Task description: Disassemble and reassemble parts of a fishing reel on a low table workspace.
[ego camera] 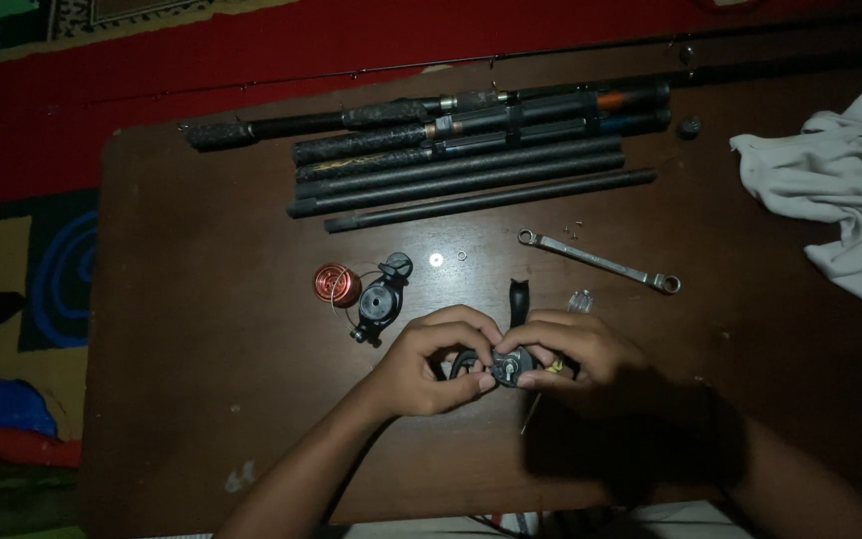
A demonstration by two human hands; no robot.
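Observation:
My left hand (pixel 429 361) and my right hand (pixel 579 349) meet over the near middle of a dark brown table (pixel 202 329). Both grip a small black fishing reel body (pixel 509 367) between their fingertips. A black reel part (pixel 519 297) sticks up just behind my right hand. A thin yellow-tipped tool (pixel 554 367) shows under my right fingers. Left of my hands lie a black reel housing (pixel 381 297) and a red spool (pixel 336 284).
Several dark rod sections (pixel 471 170) lie side by side along the table's far part. A silver wrench (pixel 599 262) and two small washers (pixel 437 260) lie behind my hands. A white cloth (pixel 840 190) is bunched at the right. Red carpet (pixel 72 110) surrounds the table.

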